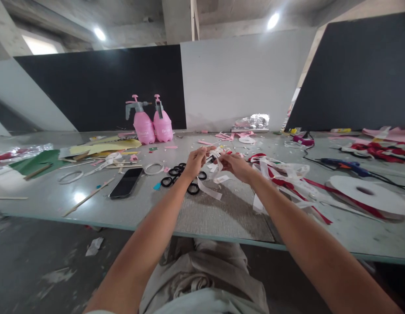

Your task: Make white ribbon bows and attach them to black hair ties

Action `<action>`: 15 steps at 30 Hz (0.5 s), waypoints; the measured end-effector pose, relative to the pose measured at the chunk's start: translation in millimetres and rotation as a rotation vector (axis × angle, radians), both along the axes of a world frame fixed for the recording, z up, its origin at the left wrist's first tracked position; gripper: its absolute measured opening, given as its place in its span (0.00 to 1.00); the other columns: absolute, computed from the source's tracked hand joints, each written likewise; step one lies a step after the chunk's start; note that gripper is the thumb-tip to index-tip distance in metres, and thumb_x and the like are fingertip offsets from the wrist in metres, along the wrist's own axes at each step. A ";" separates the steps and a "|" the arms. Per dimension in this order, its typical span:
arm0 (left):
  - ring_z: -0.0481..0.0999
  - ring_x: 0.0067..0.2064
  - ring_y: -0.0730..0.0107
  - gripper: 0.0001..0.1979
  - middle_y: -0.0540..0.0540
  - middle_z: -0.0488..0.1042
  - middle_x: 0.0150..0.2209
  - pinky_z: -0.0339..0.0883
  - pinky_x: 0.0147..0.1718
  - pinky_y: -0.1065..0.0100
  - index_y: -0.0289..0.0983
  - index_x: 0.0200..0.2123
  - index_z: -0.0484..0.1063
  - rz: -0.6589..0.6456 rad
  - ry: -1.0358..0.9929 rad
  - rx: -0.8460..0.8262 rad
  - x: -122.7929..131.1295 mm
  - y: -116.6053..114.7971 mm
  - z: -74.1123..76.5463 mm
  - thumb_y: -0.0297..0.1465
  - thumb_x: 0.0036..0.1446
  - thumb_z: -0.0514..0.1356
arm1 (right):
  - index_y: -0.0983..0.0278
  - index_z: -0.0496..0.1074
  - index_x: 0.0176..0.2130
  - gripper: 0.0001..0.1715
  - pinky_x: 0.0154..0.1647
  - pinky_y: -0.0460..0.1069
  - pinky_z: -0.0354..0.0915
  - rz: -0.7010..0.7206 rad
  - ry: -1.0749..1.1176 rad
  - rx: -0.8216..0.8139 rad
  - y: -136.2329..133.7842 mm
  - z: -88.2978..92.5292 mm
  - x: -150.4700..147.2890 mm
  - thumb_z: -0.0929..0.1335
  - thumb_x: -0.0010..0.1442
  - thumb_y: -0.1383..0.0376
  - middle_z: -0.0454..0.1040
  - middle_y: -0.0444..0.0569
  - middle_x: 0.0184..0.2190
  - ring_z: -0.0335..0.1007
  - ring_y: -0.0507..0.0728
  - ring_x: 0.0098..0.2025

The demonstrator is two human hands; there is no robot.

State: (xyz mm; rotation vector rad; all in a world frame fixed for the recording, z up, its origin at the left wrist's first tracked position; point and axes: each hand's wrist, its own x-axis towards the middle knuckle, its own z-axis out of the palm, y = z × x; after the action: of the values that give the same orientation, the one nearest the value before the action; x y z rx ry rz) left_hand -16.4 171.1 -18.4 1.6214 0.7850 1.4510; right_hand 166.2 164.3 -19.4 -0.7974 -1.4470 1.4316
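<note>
Ribbon (217,153), white, up over the middle of the bench (101,211): left hand (195,161) pinches it, right hand (235,165) pinches it too, fingertips closed! 1 loose tail (209,190) slants towards the front edge. Black rings (181,165) lie near the left hand, phone (126,183) further left, 2 pink sprayers (144,126) stand near the back edge, white spool (344,188) sits right, towards the front edge.

Counter (133,214) is lying bare on near side of phone (126,183), leaving passage. Wooden stick (87,199) is flanking its left; black rings (170,177), then left hand (196,161) holding white ribbon (219,165), are crowding its right; pink spray bottles (144,127) are standing tall beyond it.
</note>
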 end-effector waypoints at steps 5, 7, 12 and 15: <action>0.50 0.18 0.84 0.24 0.56 0.60 0.22 0.42 0.18 0.74 0.38 0.50 0.72 -0.183 -0.133 -0.149 -0.5 -2.2 5.0 0.36 0.48 0.66 | 0.63 0.67 0.24 0.18 0.29 0.47 0.67 0.011 0.223 0.007 -10.5 11.0 5.3 0.73 0.51 0.55 0.63 0.41 0.17 0.61 0.49 0.22; 0.48 0.18 0.84 0.23 0.58 0.54 0.19 0.40 0.18 0.75 0.36 0.48 0.72 -0.248 -0.147 -0.205 -0.3 -4.1 6.5 0.36 0.47 0.66 | 0.63 0.65 0.25 0.18 0.27 0.47 0.66 0.014 0.297 -0.056 -13.2 17.5 9.4 0.72 0.52 0.54 0.64 0.41 0.19 0.62 0.50 0.23; 0.47 0.18 0.83 0.23 0.58 0.49 0.18 0.39 0.17 0.76 0.34 0.47 0.73 -0.328 -0.195 -0.323 -1.0 -6.7 8.6 0.42 0.51 0.63 | 0.62 0.57 0.23 0.25 0.11 0.41 0.42 0.195 0.268 -0.159 -15.9 25.6 19.4 0.71 0.54 0.51 0.51 0.36 0.16 0.40 0.44 0.15; 0.47 0.18 0.84 0.23 0.58 0.50 0.19 0.39 0.17 0.76 0.35 0.47 0.73 -0.336 -0.222 -0.345 -2.4 -6.1 9.1 0.39 0.49 0.66 | 0.62 0.57 0.23 0.24 0.12 0.40 0.38 0.252 0.174 -0.153 -16.9 25.8 24.0 0.71 0.54 0.52 0.46 0.34 0.15 0.36 0.44 0.15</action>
State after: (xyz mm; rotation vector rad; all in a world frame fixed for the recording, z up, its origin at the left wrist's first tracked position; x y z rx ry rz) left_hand -18.8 164.9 -9.2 1.2367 0.5663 1.1573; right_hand 190.2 147.4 6.4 -0.5804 -1.3507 1.7740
